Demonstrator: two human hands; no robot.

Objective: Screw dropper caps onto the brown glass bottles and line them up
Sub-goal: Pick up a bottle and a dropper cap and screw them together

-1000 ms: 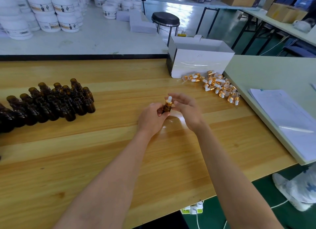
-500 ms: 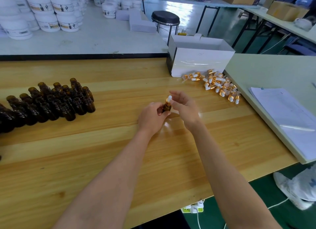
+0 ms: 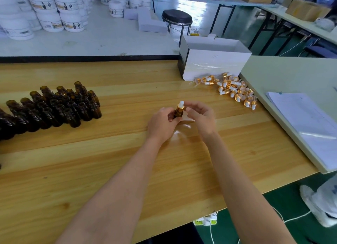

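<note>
Above the middle of the pale, striped wooden desk (image 3: 127, 152), the left hand (image 3: 162, 123) grips a small cylindrical brown glass bottle (image 3: 178, 113), its long axis near upright and its neck pointing up. On it sits a dropper cap (image 3: 180, 106) with a shiny gold collar and a white rubber bulb. The right hand (image 3: 202, 116) curls beside the cap, forefinger at the bulb; whether it pinches is unclear. Open-mouthed brown bottles (image 3: 54, 107) stand clustered to the left, and loose caps (image 3: 231, 89) lie heaped to the right.

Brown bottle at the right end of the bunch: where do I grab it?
Probably round its straight body, coming from the right. The brown bottle stands upright, its right side faces bare wooden table, and other open bottles crowd its left.
</note>
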